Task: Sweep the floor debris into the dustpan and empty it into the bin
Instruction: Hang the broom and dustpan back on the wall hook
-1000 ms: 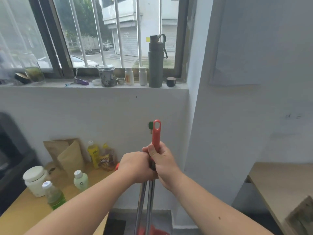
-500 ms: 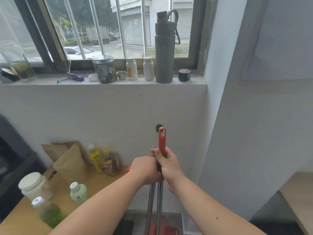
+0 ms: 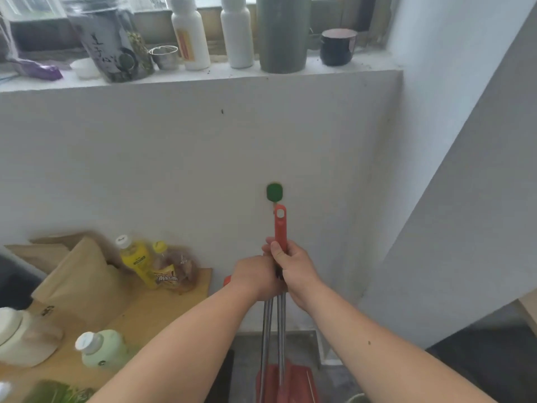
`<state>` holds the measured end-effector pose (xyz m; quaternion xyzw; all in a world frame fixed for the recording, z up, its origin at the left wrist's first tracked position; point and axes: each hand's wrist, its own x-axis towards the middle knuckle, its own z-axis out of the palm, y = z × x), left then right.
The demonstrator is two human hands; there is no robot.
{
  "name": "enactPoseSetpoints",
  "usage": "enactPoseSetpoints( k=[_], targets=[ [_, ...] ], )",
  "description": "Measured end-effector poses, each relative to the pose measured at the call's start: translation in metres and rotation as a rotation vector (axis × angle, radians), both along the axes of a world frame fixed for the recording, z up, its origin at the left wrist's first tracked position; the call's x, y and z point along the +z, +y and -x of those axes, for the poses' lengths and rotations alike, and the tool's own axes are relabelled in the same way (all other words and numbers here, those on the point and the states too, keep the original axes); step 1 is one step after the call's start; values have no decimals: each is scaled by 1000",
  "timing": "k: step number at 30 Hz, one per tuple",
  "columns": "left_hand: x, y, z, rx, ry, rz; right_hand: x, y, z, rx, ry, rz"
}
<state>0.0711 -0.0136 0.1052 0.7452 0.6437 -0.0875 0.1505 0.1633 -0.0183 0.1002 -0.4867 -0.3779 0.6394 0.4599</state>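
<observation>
Two metal poles stand upright side by side against the white wall. My right hand grips the pole with the red handle, whose hanging hole sits just below a green wall hook. My left hand is closed around the other pole; a bit of red grip shows at its left. On the grey floor below, the red dustpan holds the pole ends. I cannot tell which pole is the broom. No bin or debris is in view.
A wooden table at the left carries bottles, paper bags and a snack pack. The window sill above holds jars, bottles and a tall green flask. A white wall corner juts out at the right.
The view has moved closer to the wall and tilted down. Both hands keep their grip on the handles, and the red handle top now sits right under the green hook.
</observation>
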Motion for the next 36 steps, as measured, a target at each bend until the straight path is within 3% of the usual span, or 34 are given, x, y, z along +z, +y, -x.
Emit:
enactPoseSetpoints(
  k=[12,36],
  targets=[
    [-50,50,10,1,41,52,-49,50,8,76,-159,-2],
    [-82,81,6,7,102,71,-88,83,1,155,-244,-16]
  ],
)
